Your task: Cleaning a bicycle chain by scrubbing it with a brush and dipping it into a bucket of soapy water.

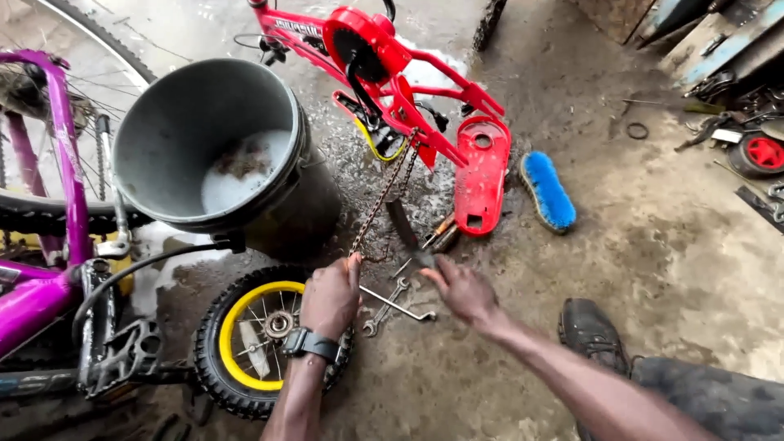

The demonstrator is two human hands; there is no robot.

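Observation:
My left hand (331,296), with a dark watch on its wrist, pinches the lower end of a rusty bicycle chain (378,204) that hangs down from a small red bicycle frame (392,73) lying on the wet concrete. My right hand (462,290) grips the handle end of a dark flat tool (406,230) that points up toward the chain. Spanners (392,304) lie on the ground between both hands. A small wheel with a yellow rim (245,339) lies under my left forearm.
A grey bucket (204,122) with foamy water stands at the left. A purple bicycle (49,261) fills the left edge. A red chain guard (480,175), a blue brush (548,189), my shoe (590,331) and scattered parts (747,122) at the right lie around.

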